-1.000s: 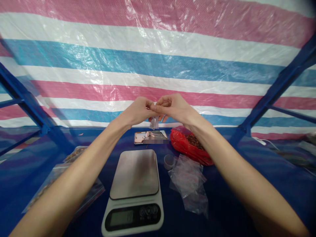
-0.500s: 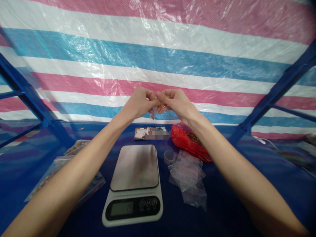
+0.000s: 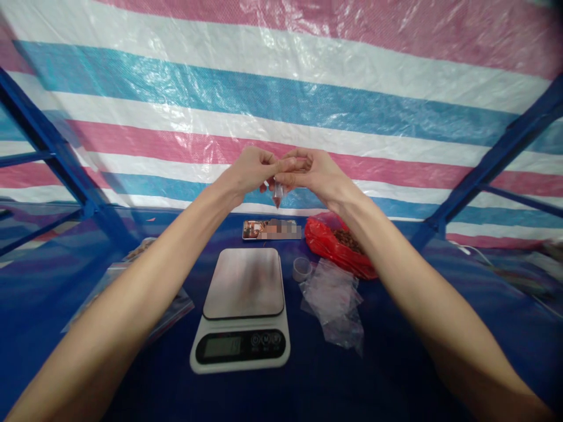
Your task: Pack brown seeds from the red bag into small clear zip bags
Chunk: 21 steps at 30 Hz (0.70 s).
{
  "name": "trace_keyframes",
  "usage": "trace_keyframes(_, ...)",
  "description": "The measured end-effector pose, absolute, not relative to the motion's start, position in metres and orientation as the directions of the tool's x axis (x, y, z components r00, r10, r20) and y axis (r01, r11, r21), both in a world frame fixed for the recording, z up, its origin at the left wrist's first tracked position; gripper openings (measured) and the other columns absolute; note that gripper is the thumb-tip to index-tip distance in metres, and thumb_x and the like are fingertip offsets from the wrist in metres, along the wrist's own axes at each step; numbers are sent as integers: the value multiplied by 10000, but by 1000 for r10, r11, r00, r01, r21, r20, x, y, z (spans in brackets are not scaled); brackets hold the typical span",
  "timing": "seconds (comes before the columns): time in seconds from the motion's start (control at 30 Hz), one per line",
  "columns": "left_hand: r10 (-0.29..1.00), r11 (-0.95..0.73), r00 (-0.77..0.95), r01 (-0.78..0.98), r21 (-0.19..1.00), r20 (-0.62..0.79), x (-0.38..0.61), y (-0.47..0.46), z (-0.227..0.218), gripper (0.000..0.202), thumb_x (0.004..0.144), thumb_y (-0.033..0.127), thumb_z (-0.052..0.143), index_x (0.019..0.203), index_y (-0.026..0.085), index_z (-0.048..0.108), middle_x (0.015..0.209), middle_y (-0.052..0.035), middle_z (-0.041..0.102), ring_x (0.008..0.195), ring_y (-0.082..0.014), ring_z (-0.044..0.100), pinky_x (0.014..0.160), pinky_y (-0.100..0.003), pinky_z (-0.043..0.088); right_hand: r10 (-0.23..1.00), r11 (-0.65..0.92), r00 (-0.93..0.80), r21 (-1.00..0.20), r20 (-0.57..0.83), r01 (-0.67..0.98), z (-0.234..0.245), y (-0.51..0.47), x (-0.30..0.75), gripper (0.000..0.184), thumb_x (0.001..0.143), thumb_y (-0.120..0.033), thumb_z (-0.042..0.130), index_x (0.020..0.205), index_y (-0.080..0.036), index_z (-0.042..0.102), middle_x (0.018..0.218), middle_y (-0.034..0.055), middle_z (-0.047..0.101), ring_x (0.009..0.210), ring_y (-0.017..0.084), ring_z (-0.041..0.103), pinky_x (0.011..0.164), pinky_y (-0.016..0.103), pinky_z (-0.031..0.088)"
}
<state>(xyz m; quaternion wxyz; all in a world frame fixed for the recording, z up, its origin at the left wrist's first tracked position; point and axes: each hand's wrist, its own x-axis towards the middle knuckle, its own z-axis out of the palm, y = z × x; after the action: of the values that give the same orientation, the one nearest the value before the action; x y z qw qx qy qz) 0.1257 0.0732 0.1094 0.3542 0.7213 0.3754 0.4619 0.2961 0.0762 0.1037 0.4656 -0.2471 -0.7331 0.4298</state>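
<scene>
Both hands meet in the air above the far side of the table, closed on one small clear plastic bag (image 3: 277, 193). A little brown content shows in the bag's lower corner, which hangs down. My left hand (image 3: 254, 169) pinches the top of the bag from the left. From the right, my right hand (image 3: 313, 170) has thumb and fingers closed at the same top edge. The fingers hide most of the bag's mouth. Below the hands stands a white kitchen scale (image 3: 244, 287) with a bare metal plate; its display digits are too faint to read.
A phone (image 3: 270, 230) lies behind the scale. To the right are a red plastic bag (image 3: 321, 237) of brown pieces, a small clear cup (image 3: 302, 269) and a pile of clear bags (image 3: 332, 299). Filled zip bags (image 3: 176, 308) lie left, partly under my forearm. Blue frame bars flank the table.
The fingers have shifted along the small bag's top, and its lower corner with brown content now shows more clearly. The view has tilted slightly, so the table things appear higher.
</scene>
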Motion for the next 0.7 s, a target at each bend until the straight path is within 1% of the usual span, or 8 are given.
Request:
trace_keyframes(0.1,849,-469,324,99,878,417,126,62,113,547,808,606,803,602,153,576,567,-16,599,503,-88,530,489,-238,324,738,529,-458,-847,495,-63,113,60,298,393,718,-312,933,917,-150,635,764,49,766,662,190,747,622,306,631)
trace_keyframes(0.17,862,-428,318,36,903,395,127,52,109,569,811,640,778,596,151,581,544,-6,568,486,-84,497,500,-246,339,749,512,-450,-856,486,-73,113,47,298,390,714,-325,928,928,-144,657,763,51,774,666,185,751,627,297,633)
trace_keyframes(0.23,890,-336,329,2,942,317,128,39,99,583,804,645,778,575,149,573,506,4,526,471,-82,469,503,-251,340,785,467,-428,-882,447,-65,106,30,298,395,689,-321,934,927,-132,683,757,54,780,672,175,753,646,282,635)
trace_keyframes(0.27,900,-286,335,-26,958,278,128,31,93,572,781,640,800,590,145,587,520,1,537,481,-83,470,509,-250,347,805,440,-417,-896,423,-61,102,20,298,393,678,-313,934,925,-126,693,759,56,782,679,171,756,661,275,635)
trace_keyframes(0.4,878,-234,422,-34,972,226,123,-9,72,584,710,683,829,690,127,650,582,-18,573,498,-95,481,489,-251,330,824,363,-449,-930,345,-48,86,-28,304,391,685,-328,919,936,-125,699,795,64,795,694,168,762,712,287,639)
trace_keyframes(0.5,843,-226,491,-48,973,220,118,-42,67,556,666,631,880,727,119,671,609,-14,576,508,-83,472,492,-241,332,826,335,-479,-942,297,-5,85,-66,312,435,682,-353,925,965,-148,665,776,56,793,698,177,768,703,286,630)
trace_keyframes(0.57,820,-230,528,-51,972,222,116,-62,68,506,658,561,903,761,115,688,662,-29,610,545,-88,509,510,-236,362,816,341,-506,-940,279,32,88,-85,318,444,702,-360,912,990,-162,637,801,62,799,729,187,778,701,283,621)
trace_keyframes(0.7,807,-273,533,-46,961,254,118,-94,75,383,715,451,872,790,120,695,690,-34,638,557,-89,540,521,-223,389,778,394,-562,-915,282,86,93,-109,326,458,747,-396,873,1030,-186,580,819,48,799,741,207,785,712,308,613)
